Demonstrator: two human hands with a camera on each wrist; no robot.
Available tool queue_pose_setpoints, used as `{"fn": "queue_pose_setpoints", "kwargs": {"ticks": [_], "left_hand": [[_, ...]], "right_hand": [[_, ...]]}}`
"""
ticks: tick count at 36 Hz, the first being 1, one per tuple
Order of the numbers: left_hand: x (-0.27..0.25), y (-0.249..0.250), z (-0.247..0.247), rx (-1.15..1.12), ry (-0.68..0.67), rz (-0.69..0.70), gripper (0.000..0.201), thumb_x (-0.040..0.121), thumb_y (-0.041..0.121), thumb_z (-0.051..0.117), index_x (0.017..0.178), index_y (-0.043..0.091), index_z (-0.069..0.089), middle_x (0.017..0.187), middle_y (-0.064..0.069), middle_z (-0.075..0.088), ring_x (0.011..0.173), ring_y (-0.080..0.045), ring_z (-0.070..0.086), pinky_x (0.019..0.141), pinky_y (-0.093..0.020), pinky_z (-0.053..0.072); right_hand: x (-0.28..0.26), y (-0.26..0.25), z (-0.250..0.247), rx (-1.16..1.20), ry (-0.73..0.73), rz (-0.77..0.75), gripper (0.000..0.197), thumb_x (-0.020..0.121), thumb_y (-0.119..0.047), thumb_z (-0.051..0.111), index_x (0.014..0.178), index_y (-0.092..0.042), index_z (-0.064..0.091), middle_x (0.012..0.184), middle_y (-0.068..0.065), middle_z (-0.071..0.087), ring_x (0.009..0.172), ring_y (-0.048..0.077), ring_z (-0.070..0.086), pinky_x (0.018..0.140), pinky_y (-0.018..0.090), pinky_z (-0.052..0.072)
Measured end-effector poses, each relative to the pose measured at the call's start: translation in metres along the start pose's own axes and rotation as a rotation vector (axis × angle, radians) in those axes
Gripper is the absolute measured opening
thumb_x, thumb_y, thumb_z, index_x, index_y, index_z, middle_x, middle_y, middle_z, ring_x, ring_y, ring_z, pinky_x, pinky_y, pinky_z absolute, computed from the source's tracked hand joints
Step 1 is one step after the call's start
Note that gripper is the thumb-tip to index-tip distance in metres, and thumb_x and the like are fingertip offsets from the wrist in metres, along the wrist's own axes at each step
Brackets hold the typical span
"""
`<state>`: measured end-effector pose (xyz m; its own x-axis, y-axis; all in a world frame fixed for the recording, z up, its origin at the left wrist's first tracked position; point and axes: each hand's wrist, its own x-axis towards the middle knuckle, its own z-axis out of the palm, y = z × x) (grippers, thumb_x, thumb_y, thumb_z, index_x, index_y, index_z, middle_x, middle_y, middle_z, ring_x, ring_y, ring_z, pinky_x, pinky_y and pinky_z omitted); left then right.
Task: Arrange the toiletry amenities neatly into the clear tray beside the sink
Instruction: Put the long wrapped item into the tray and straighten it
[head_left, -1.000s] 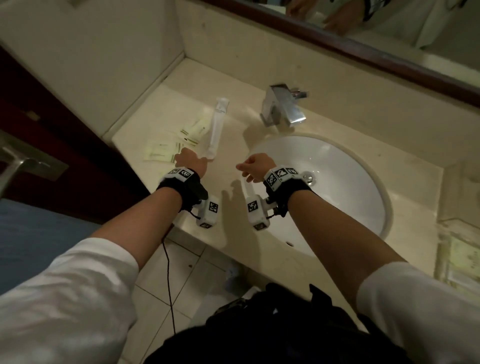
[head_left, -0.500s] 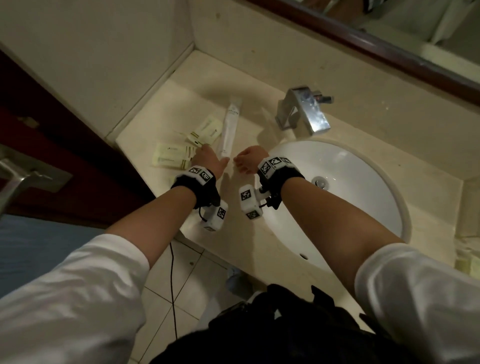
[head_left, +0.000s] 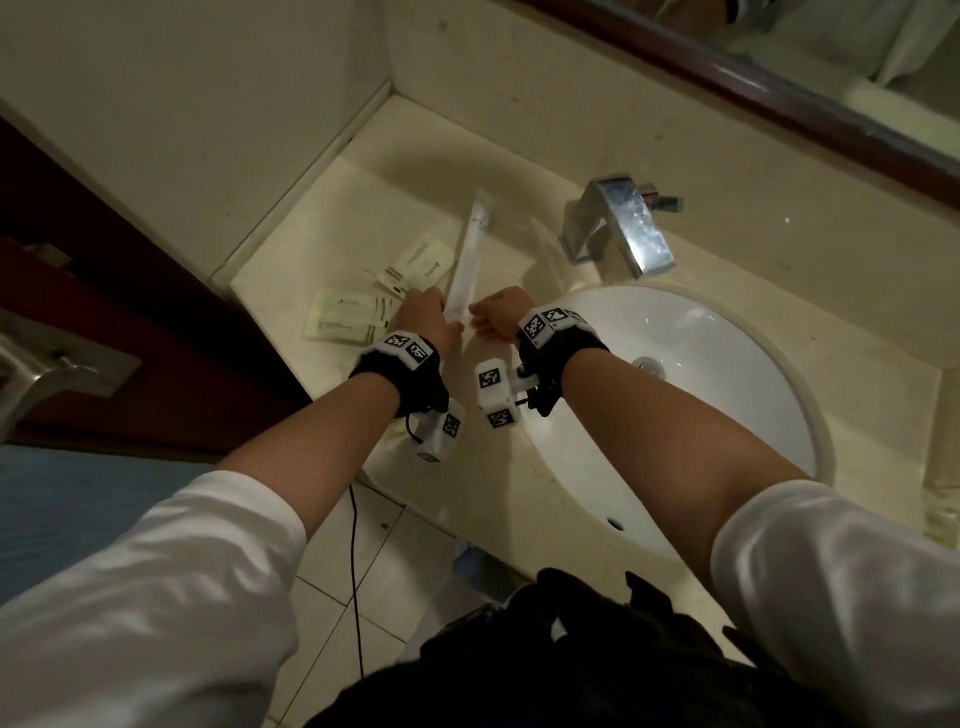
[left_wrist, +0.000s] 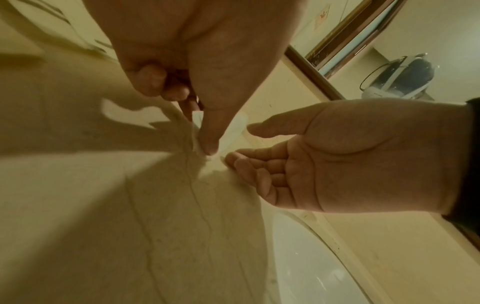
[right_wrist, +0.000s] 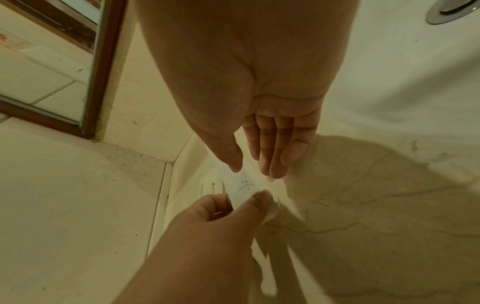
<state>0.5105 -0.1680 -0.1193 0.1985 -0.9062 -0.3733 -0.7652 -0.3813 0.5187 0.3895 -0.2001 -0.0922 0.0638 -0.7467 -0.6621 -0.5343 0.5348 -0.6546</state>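
A long white toothbrush packet (head_left: 467, 260) lies on the beige counter (head_left: 322, 218) left of the sink. My left hand (head_left: 423, 319) pinches its near end between thumb and fingers; the left wrist view shows the left hand (left_wrist: 201, 131) on the packet (left_wrist: 197, 119). My right hand (head_left: 496, 312) is just right of that end, holding nothing. The right wrist view shows the right hand (right_wrist: 254, 169) with straight fingers beside the packet (right_wrist: 240, 185). Flat pale sachets (head_left: 343, 322) lie left of the packet. The clear tray's edge (head_left: 943, 467) shows at the far right.
A white basin (head_left: 727, 374) sits right of my hands, with a chrome tap (head_left: 623, 228) behind it. A wall corner bounds the counter at the left and back, with a wood-framed mirror (head_left: 779, 104) above. Another sachet (head_left: 415, 265) lies beside the packet.
My right hand has moved left from the basin's rim to the packet's near end. My left hand has stayed at that end and now pinches it. The head view has shifted.
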Motion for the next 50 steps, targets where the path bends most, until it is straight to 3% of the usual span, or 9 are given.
{"fn": "queue_pose_setpoints", "kwargs": {"ticks": [7,11,15,21,24,28,34,40,50], "left_hand": [[-0.006,-0.007,0.001,-0.220,0.047,-0.025,0.025,0.084,0.024,0.068,0.101,0.007,0.062,0.099,-0.011,0.067,0.089,-0.026,0.060,0.073,-0.028,0.043],[-0.008,-0.011,-0.003,-0.345,-0.002,-0.039,0.025,0.084,0.030,0.068,0.099,0.010,0.063,0.094,-0.006,0.063,0.085,-0.021,0.056,0.081,-0.032,0.047],[-0.016,-0.014,-0.009,-0.497,-0.029,-0.023,0.011,0.085,0.022,0.067,0.093,0.017,0.060,0.092,-0.005,0.062,0.083,-0.021,0.058,0.075,-0.033,0.049],[-0.031,-0.017,-0.021,-0.589,-0.058,0.031,0.008,0.087,0.014,0.065,0.090,0.014,0.057,0.083,-0.002,0.060,0.073,-0.015,0.054,0.067,-0.027,0.048],[-0.038,-0.015,-0.030,-0.617,-0.085,0.076,0.009,0.090,0.012,0.063,0.087,0.017,0.056,0.076,0.006,0.057,0.064,-0.007,0.051,0.054,-0.012,0.043],[-0.046,-0.017,-0.039,-0.665,-0.147,0.115,0.013,0.089,0.013,0.064,0.083,0.023,0.057,0.080,0.005,0.060,0.066,-0.008,0.052,0.058,-0.018,0.043],[-0.062,-0.017,-0.052,-0.712,-0.209,0.137,0.012,0.088,0.012,0.065,0.085,0.020,0.056,0.082,0.006,0.059,0.072,-0.010,0.052,0.065,-0.021,0.043],[-0.078,-0.026,-0.064,-0.685,-0.286,0.137,0.021,0.090,0.011,0.062,0.110,0.007,0.056,0.090,0.004,0.060,0.075,-0.005,0.056,0.070,-0.021,0.044],[-0.092,-0.033,-0.075,-0.648,-0.334,0.163,0.013,0.092,0.013,0.059,0.104,0.014,0.059,0.079,0.012,0.060,0.064,0.002,0.052,0.067,-0.017,0.042]], "right_hand": [[0.012,-0.001,0.004,-0.077,0.021,-0.026,0.026,0.087,-0.021,0.063,0.064,-0.010,0.061,0.084,0.014,0.067,0.088,0.032,0.067,0.091,0.044,0.054],[0.009,-0.003,0.003,-0.047,0.006,-0.031,0.020,0.088,-0.021,0.062,0.077,-0.005,0.066,0.088,0.015,0.067,0.087,0.033,0.066,0.089,0.043,0.054],[0.001,-0.005,0.001,0.044,-0.025,-0.039,0.015,0.089,-0.017,0.060,0.075,-0.016,0.056,0.080,0.004,0.060,0.067,0.015,0.059,0.062,0.024,0.052],[-0.006,-0.011,0.007,0.116,0.022,-0.031,0.031,0.088,-0.017,0.062,0.059,-0.007,0.057,0.060,0.008,0.054,0.054,0.021,0.048,0.065,0.033,0.042],[-0.010,-0.010,0.006,0.219,-0.004,-0.012,0.026,0.087,-0.017,0.064,0.065,-0.005,0.057,0.063,0.008,0.053,0.054,0.021,0.046,0.059,0.033,0.040],[-0.025,-0.008,0.000,0.448,-0.118,-0.005,0.016,0.092,-0.013,0.058,0.078,-0.006,0.055,0.062,0.004,0.049,0.047,0.013,0.034,0.045,0.026,0.030],[-0.039,-0.002,-0.013,0.676,-0.169,-0.040,0.009,0.093,-0.014,0.056,0.086,-0.008,0.057,0.072,0.002,0.052,0.054,0.011,0.036,0.050,0.022,0.030],[-0.054,-0.001,-0.033,0.801,-0.210,-0.126,0.014,0.095,-0.018,0.054,0.081,-0.015,0.053,0.070,-0.002,0.056,0.049,0.009,0.036,0.045,0.019,0.029],[-0.092,0.009,-0.073,0.940,-0.238,-0.282,0.016,0.096,-0.017,0.051,0.080,-0.018,0.052,0.054,-0.009,0.050,0.039,0.003,0.033,0.037,0.014,0.024]]}}
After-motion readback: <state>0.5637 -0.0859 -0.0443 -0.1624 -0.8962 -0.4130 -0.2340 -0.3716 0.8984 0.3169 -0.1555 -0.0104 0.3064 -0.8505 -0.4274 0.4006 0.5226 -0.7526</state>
